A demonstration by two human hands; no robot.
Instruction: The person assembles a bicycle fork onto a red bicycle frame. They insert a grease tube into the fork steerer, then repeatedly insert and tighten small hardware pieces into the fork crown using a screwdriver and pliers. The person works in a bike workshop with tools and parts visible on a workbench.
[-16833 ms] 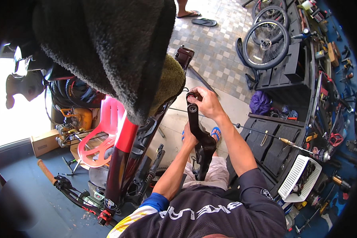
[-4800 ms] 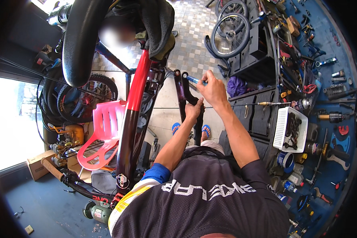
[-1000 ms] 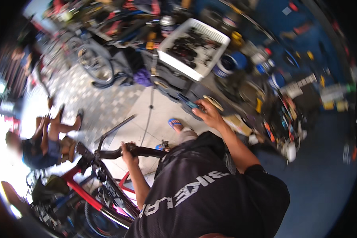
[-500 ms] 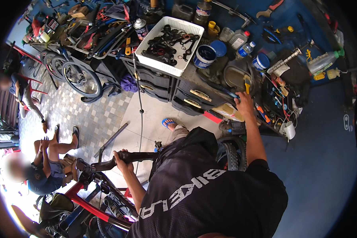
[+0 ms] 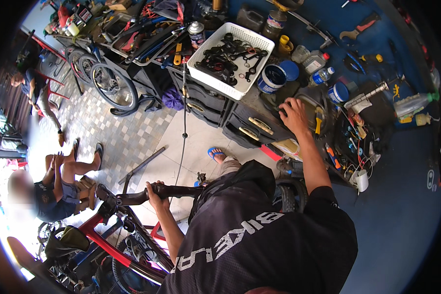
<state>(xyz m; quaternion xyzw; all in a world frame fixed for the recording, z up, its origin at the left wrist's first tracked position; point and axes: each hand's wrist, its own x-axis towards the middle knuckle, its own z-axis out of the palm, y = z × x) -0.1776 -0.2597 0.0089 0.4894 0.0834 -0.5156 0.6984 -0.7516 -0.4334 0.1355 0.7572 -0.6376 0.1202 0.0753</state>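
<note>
Head view, the only one. Change: a second ago the right hand (image 5: 295,119) had a slim blue tool in it; now nothing shows in it. Fingers apart, loosely curled, over the front edge of the workbench (image 5: 252,103). Can't tell if the fingertips touch. Reads as the tool having been let go, so that hand looks free. Can't pick out where the tool lies.

Left hand (image 5: 159,202) is wrapped round the dark frame part (image 5: 183,191), same grip as half a second ago, so the part looks to be held one-handed.

The part: long, bent, glossy, near-black with a brown cast. From the left hand it runs left to a rounded end with a pivot eye and right to the shirt front, where the far end is hidden. No damage I can make out at this size. Left end overlaps the red-and-black bike frame (image 5: 102,242), below-left of the left hand; can't tell if they touch.

Around the right hand: yellow-handled brush (image 5: 319,120) just right, dark oval tray (image 5: 311,100) just above-right, open blue-and-white tub (image 5: 272,81) above-left, white basket (image 5: 199,76) of small dark parts farther left.
</note>
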